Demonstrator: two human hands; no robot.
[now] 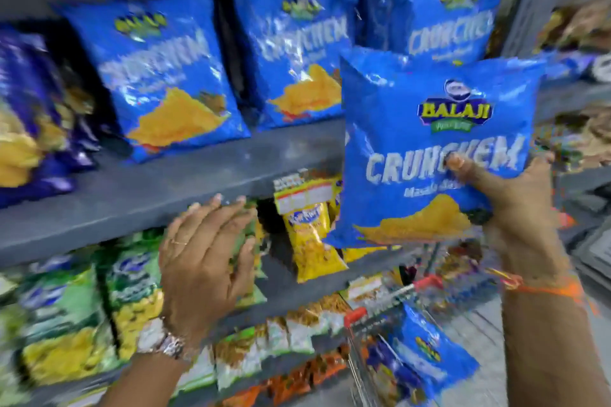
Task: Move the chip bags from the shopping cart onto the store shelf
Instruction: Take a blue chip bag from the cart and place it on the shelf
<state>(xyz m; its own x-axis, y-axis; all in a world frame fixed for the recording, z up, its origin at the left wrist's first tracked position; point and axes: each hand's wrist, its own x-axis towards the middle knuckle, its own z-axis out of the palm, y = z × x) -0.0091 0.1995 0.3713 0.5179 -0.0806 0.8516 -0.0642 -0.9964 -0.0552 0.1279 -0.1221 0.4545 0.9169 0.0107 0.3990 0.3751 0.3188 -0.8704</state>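
My right hand grips a blue chip bag by its lower right corner, thumb across the front. I hold it upright in front of the grey shelf, at its right end. Three matching blue bags stand on that shelf behind it. My left hand hovers with fingers spread below the shelf edge, in front of green bags, holding nothing. Down at the lower right, the shopping cart holds another blue bag.
Dark purple bags stand at the shelf's left end. Yellow snack packs and green bags fill the lower shelf. More packets line the shelves beneath. Another shelving unit stands at the right.
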